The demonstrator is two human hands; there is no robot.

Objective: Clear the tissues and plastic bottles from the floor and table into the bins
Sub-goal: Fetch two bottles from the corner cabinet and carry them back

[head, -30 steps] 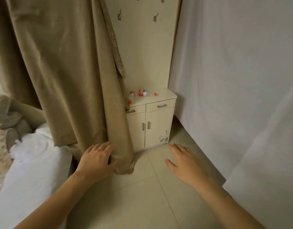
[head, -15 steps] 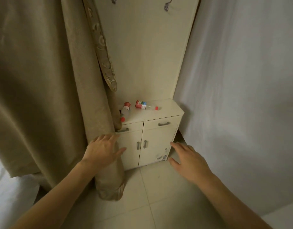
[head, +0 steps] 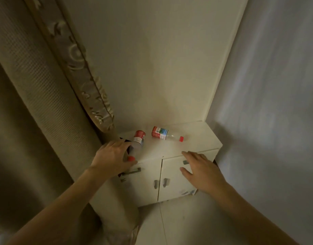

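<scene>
Both hands advanced; left hand (head: pixel 113 156) spread over near bottle (head: pixel 137 144).

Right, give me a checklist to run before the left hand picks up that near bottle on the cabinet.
1. Near bottle lying on the cabinet top, in reach: ok.
2. Left hand at its capped end, fingers not yet curled round it: not ok.
3. Right hand free, open in front of the cabinet: ok.
4. Second bottle lying apart from the first: ok.
5. Curtain beside the cabinet, close to the left hand: cannot tell if it hinders.
6. Bin in view: not ok.
</scene>
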